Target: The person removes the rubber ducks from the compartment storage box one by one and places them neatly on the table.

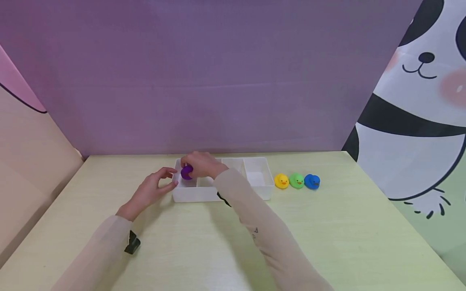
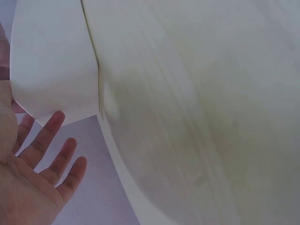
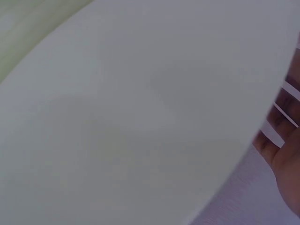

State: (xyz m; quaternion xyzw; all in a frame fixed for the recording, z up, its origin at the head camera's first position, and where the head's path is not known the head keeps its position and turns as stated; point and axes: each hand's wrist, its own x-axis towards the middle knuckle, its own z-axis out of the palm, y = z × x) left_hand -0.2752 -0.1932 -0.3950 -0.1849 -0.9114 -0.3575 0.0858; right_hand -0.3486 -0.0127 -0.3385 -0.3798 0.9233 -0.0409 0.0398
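Note:
A white divided box (image 1: 209, 195) lies near the back of the table. Inside its leftmost compartment, my right hand (image 1: 204, 165) grips a small rounded purple toy, seemingly a purple rubber duck (image 1: 186, 173), from above; fingers cover much of it. My left hand (image 1: 151, 190) is at the box's left end, thumb and fingers apart, fingertips by the wall. In the left wrist view the fingers of that hand (image 2: 35, 178) are spread beside the box's corner (image 2: 56, 61). The right wrist view shows part of the right hand (image 3: 286, 140) at its edge; the purple toy is out of sight there.
To the right of the box, a yellow rubber duck (image 1: 282, 181), a green rubber duck (image 1: 296, 180) and a blue rubber duck (image 1: 312, 181) stand in a row on the pale wooden table (image 1: 346, 226). A purple backdrop (image 1: 218, 81) rises behind the table's back edge.

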